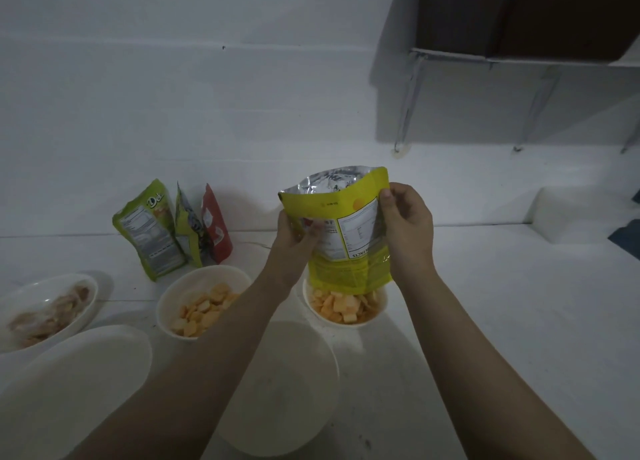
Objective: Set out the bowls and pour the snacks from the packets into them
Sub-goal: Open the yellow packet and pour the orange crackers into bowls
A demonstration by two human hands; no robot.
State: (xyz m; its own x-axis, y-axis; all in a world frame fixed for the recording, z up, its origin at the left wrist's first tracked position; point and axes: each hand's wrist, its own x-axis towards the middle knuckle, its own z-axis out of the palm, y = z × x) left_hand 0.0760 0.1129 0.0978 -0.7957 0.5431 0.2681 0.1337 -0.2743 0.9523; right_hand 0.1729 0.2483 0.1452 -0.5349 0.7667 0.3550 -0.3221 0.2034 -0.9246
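Note:
A yellow snack packet (346,238) is held upside down, its printed text inverted, over a small white bowl (377,312) of orange crackers. My left hand (294,241) pinches the packet's left edge and my right hand (407,227) grips its right edge. The silver-lined end of the packet points up and away from me. Left of it, a second white bowl (173,293) holds similar crackers. An oval dish (88,286) at the far left holds pale snacks. Two large empty white bowls (298,390) (76,383) sit nearest me.
Three more packets stand against the wall: a green one (149,231), a green and grey one (188,227) and a red one (216,224). A white wall rises behind the table. A dark shelf on metal legs (519,16) hangs at the upper right.

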